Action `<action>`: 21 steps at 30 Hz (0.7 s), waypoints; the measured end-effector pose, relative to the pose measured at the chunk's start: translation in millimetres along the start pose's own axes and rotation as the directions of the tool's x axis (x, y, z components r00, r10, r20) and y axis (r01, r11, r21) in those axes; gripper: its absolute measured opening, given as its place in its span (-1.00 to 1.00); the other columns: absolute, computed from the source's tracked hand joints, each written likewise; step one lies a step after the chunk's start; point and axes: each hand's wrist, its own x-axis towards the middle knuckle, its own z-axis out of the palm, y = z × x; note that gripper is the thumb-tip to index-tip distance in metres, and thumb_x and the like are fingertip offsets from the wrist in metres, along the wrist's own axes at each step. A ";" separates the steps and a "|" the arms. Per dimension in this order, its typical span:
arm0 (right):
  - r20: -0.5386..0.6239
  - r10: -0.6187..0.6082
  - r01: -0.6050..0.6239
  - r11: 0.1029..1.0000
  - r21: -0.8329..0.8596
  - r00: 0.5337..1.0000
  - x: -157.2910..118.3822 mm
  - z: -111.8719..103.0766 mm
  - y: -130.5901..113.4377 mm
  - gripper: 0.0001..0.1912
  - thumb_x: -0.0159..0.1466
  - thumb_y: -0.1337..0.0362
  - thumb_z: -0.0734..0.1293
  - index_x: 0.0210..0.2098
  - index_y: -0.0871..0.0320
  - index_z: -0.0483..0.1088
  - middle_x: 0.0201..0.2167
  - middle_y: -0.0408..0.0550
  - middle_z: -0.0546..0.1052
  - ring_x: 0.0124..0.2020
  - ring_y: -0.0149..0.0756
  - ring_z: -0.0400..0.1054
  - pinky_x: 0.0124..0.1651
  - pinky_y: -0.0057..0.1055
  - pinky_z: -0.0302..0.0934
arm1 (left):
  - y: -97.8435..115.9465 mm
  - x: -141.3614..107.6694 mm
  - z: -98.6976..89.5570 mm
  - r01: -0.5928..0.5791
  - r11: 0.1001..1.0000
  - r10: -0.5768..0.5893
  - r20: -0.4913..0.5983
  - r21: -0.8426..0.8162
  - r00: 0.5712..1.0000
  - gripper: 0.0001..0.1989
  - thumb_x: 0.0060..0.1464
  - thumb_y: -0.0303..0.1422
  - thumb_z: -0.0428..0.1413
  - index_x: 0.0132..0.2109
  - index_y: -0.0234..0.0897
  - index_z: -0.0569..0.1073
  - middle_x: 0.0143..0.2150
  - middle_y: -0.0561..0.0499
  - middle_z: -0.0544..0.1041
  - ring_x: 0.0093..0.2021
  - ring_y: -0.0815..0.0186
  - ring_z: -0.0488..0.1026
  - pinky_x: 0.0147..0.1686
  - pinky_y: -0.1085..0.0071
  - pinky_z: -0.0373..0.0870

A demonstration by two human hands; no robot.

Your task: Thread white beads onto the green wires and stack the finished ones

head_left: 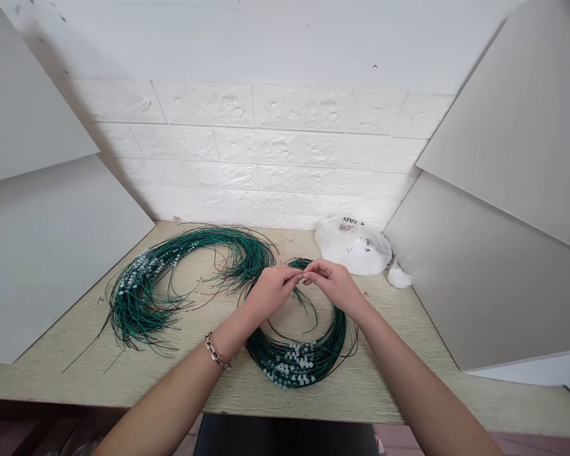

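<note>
My left hand (273, 290) and my right hand (335, 286) meet fingertip to fingertip in a pinch, above the far side of a round coil of green and black wires (333, 339). Whatever sits between the fingertips is too small to make out. Small white plastic pieces (294, 364) are threaded on the wires along the coil's near side. Left of my hands lies a looser, curved bundle of similar green wires (135, 313), its ends fanning out over the table and white pieces along its upper left part.
A clear plastic bag of white material (351, 250) rests on the wooden table (209, 373) by the brick-patterned wall. Beside it is a smaller white bag (399, 276). Grey panels stand at left (52, 253) and right (494, 285).
</note>
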 end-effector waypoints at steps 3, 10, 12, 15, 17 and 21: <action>-0.008 0.013 -0.012 0.999 0.053 1.000 0.7 1.3 0.0 -0.84 0.08 0.21 0.24 -0.45 0.18 0.34 -0.50 -0.13 0.44 -0.44 -0.38 0.29 -0.34 -0.44 0.16 | 0.0 0.9 -1.8 0.089 0.984 -0.092 -0.009 -0.155 0.996 -0.74 0.02 -0.28 -0.06 -0.27 -0.23 0.49 -0.41 0.03 0.50 -0.41 0.38 0.37 -0.37 0.51 0.21; -0.141 -0.065 0.075 0.995 0.067 0.988 1.2 6.4 -1.0 -0.82 0.09 0.19 0.24 -0.47 0.17 0.39 -0.53 -0.11 0.39 -0.48 -0.39 0.25 -0.40 -0.44 0.14 | 0.8 3.1 -1.9 0.299 0.809 -0.313 0.059 -0.506 0.948 -0.71 -0.11 -0.21 0.05 -0.31 -0.31 0.51 -0.49 0.01 0.47 -0.60 0.48 0.24 -0.57 0.54 0.20; -0.163 -0.105 0.119 0.990 0.076 0.981 1.0 7.1 -1.3 -0.82 0.08 0.18 0.25 -0.47 0.16 0.40 -0.50 -0.09 0.37 -0.45 -0.37 0.25 -0.38 -0.43 0.15 | 2.9 3.8 -2.9 0.327 0.738 -0.341 0.092 -0.589 0.935 -0.71 -0.15 -0.22 0.09 -0.34 -0.35 0.51 -0.50 -0.01 0.46 -0.61 0.49 0.22 -0.58 0.54 0.20; -0.165 -0.092 0.119 0.980 0.161 0.982 0.3 7.6 -2.8 -0.80 0.07 0.15 0.27 -0.42 0.14 0.42 -0.42 -0.07 0.36 -0.45 -0.40 0.24 -0.36 -0.43 0.17 | 5.4 5.0 -5.0 0.366 0.601 -0.378 0.150 -0.710 0.913 -0.72 -0.20 -0.25 0.14 -0.36 -0.40 0.50 -0.50 -0.03 0.45 -0.60 0.51 0.21 -0.58 0.53 0.20; -0.192 -0.005 0.060 0.958 0.281 0.981 -0.1 8.6 -4.0 -0.73 0.08 0.11 0.24 -0.30 0.12 0.39 -0.36 -0.09 0.36 -0.49 -0.46 0.23 -0.36 -0.43 0.19 | 5.8 5.7 -6.4 0.369 0.492 -0.405 0.168 -0.788 0.899 -0.72 -0.22 -0.26 0.16 -0.36 -0.40 0.48 -0.50 -0.03 0.45 -0.59 0.52 0.21 -0.58 0.54 0.20; -0.191 0.176 -0.072 0.889 0.453 0.966 -0.1 14.0 -6.2 -0.68 0.05 0.07 0.25 -0.31 0.17 0.33 -0.44 -0.12 0.37 -0.56 -0.51 0.20 -0.42 -0.46 0.20 | 6.4 6.8 -8.1 0.341 0.306 -0.431 0.190 -0.889 0.882 -0.76 -0.19 -0.29 0.15 -0.37 -0.39 0.43 -0.50 0.03 0.43 -0.60 0.57 0.23 -0.59 0.60 0.19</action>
